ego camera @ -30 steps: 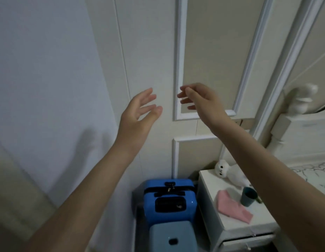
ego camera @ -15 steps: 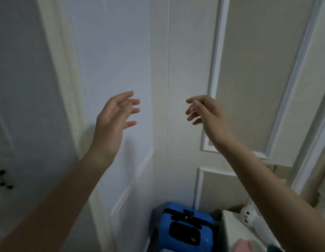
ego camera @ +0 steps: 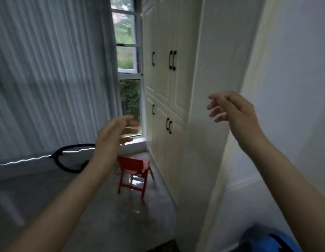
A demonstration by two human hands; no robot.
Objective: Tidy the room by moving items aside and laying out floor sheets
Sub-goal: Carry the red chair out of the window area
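With both hands, left (ego camera: 110,137) and right (ego camera: 234,113), loose and empty: risk of tripping on red chair (ego camera: 134,171).

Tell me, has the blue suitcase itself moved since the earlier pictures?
Cannot tell. The blue suitcase now sits at the bottom right corner, but the head camera turned left; it remains beside the same white wall, so likely only the view shifted.

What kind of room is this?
Probably a bedroom at home: a tall built-in wardrobe with dark handles, long curtains beside a window, and a small red chair on the floor.
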